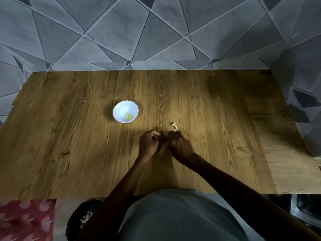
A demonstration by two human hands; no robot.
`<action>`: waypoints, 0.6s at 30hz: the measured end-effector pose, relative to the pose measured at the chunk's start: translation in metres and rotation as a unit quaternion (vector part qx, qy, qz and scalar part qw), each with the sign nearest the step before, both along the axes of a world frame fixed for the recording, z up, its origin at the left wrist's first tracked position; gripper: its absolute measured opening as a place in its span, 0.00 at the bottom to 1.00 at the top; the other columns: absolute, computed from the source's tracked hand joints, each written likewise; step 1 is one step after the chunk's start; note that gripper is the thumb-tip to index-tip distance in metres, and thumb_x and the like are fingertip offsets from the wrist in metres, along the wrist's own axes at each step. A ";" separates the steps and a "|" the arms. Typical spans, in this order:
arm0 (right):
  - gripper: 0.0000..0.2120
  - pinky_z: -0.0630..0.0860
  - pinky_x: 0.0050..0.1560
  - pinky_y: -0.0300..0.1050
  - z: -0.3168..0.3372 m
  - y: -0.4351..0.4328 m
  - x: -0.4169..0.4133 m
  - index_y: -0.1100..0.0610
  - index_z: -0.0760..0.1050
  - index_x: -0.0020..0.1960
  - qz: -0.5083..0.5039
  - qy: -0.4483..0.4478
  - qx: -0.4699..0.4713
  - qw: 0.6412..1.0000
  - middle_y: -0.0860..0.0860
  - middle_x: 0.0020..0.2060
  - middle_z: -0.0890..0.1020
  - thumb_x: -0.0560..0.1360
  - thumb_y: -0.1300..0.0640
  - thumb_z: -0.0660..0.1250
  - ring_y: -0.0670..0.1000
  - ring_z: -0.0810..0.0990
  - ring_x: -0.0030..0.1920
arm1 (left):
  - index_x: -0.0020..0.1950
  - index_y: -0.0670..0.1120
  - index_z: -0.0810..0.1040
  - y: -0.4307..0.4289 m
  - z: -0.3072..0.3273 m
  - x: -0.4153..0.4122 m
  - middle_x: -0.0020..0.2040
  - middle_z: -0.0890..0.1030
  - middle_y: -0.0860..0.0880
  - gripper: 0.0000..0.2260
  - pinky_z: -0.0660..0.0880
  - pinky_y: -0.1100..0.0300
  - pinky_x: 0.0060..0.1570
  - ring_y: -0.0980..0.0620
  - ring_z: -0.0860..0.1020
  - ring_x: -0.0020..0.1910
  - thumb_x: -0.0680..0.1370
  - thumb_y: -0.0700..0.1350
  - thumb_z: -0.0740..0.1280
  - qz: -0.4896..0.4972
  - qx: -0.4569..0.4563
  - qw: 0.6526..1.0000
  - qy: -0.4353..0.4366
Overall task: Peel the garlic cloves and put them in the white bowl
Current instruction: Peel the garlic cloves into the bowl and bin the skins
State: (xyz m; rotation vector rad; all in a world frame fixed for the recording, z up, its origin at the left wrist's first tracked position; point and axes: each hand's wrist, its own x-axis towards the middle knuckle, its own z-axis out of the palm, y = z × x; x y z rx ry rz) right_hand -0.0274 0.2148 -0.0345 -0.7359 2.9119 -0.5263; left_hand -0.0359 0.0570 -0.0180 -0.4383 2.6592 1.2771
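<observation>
head view: a garlic piece (174,126) is lying on the tabletop (69,136), at twelve o'clock from the right hand (179,145). it and the left hand (149,141) are curling together; whether they are pinching anything, i cannot tell. the white bowl (121,106) is sitting at ten o'clock.

Torso in a plain grey-green shirt (182,218), smooth cloth with faint soft folds. Bare along all their visible length: left forearm (125,181), right forearm (225,178). Bare too: left hand (149,142) and right hand (180,145).
</observation>
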 end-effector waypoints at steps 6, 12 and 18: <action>0.27 0.79 0.43 0.46 -0.008 0.021 0.003 0.62 0.80 0.54 0.094 0.077 -0.002 0.993 0.57 0.52 0.81 0.83 0.50 0.45 0.56 0.79 0.50 | 0.50 0.44 0.82 -0.009 -0.008 0.010 0.48 0.85 0.44 0.10 0.81 0.55 0.50 0.50 0.84 0.46 0.79 0.34 0.63 0.058 0.208 0.974 -0.071; 0.07 0.80 0.38 0.49 -0.007 0.007 -0.011 0.63 0.79 0.49 -0.021 0.028 -0.037 0.999 0.59 0.44 0.82 0.72 0.68 0.72 0.57 0.82 0.42 | 0.57 0.38 0.79 -0.004 -0.005 0.009 0.50 0.84 0.41 0.11 0.78 0.58 0.48 0.48 0.83 0.47 0.82 0.38 0.59 0.123 0.352 0.920 -0.124; 0.05 0.75 0.36 0.29 0.039 -0.021 -0.023 0.58 0.83 0.44 -0.139 -0.126 -0.277 0.942 0.46 0.37 0.83 0.73 0.66 0.71 0.36 0.80 0.35 | 0.49 0.42 0.82 -0.004 -0.015 0.000 0.45 0.83 0.45 0.12 0.80 0.59 0.42 0.51 0.82 0.40 0.81 0.49 0.63 0.213 0.457 0.840 -0.200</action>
